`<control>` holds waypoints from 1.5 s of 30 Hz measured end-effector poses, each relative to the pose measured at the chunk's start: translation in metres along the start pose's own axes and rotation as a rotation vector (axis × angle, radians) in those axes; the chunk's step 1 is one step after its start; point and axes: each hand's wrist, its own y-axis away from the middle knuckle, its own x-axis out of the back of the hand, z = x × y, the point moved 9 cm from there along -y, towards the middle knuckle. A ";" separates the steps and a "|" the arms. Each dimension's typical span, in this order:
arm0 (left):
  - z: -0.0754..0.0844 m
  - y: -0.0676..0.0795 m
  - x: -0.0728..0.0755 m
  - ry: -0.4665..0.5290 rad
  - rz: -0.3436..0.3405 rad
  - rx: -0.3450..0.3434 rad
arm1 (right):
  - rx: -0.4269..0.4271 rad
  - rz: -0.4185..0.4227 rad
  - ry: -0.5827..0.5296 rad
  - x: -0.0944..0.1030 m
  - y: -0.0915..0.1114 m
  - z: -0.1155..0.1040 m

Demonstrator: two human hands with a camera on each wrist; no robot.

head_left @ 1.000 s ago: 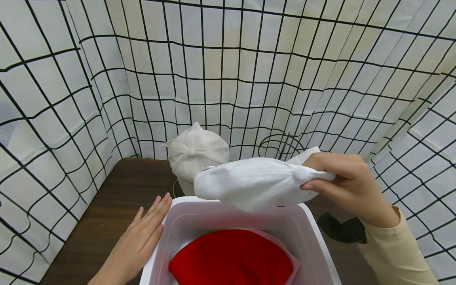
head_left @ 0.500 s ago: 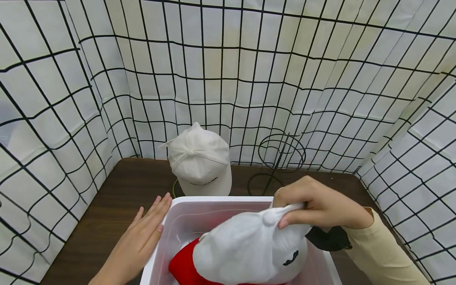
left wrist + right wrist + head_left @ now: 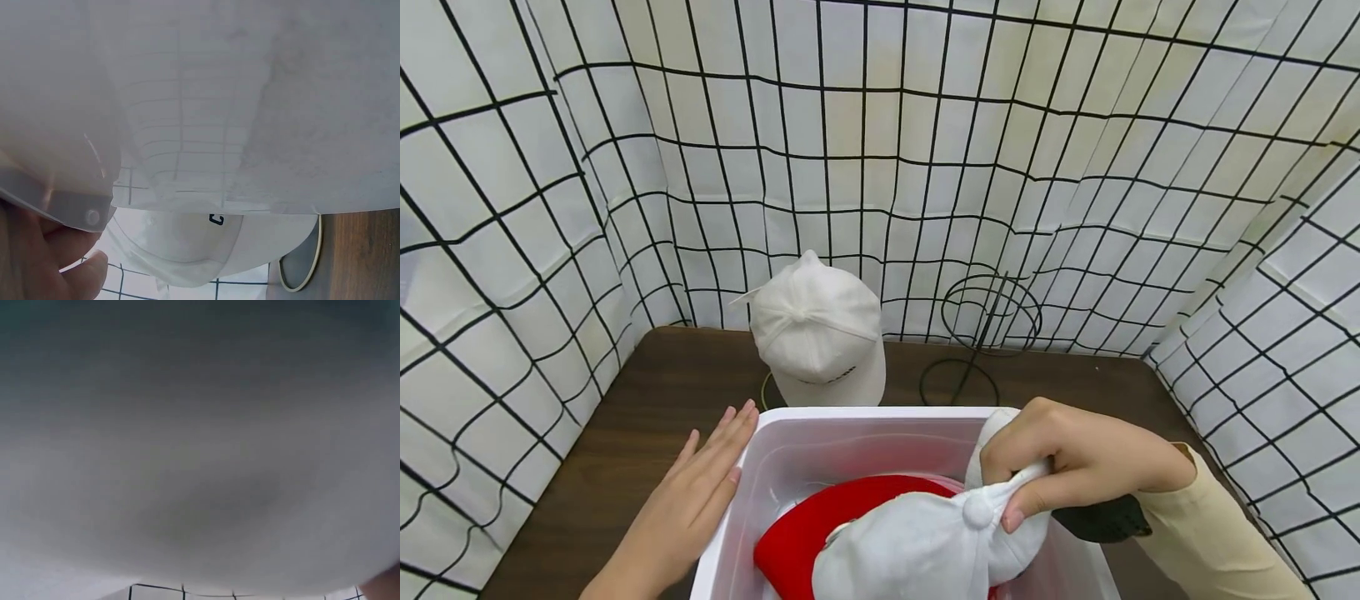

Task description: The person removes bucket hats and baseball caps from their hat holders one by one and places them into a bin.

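My right hand (image 3: pixel 1075 462) pinches the crown of a white baseball cap (image 3: pixel 895 554) beside its top button. This cap is inside a white plastic bin (image 3: pixel 880 412), overlapping a red cap (image 3: pixel 808 533) that lies there. The white cap's lower part runs out of the head view. My left hand (image 3: pixel 688 500) rests along the bin's left rim with its fingers straight. In the left wrist view, its fingers (image 3: pixel 81 272) show at the bin's edge. Blurred pale cloth fills most of the right wrist view.
Behind the bin, another white cap (image 3: pixel 816 321) sits upright with its brim toward me. To its right stands a black wire rack (image 3: pixel 992 312) with round loops. Black grid panels (image 3: pixel 898 158) backed with white sheets enclose the dark wooden table (image 3: pixel 677 375).
My right hand has lowered the white cap from above the rim into the bin, over the red cap. The left hand stays at the rim.
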 end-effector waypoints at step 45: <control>0.000 -0.001 0.000 -0.001 -0.010 -0.004 | -0.267 -0.240 -0.172 -0.014 -0.017 0.038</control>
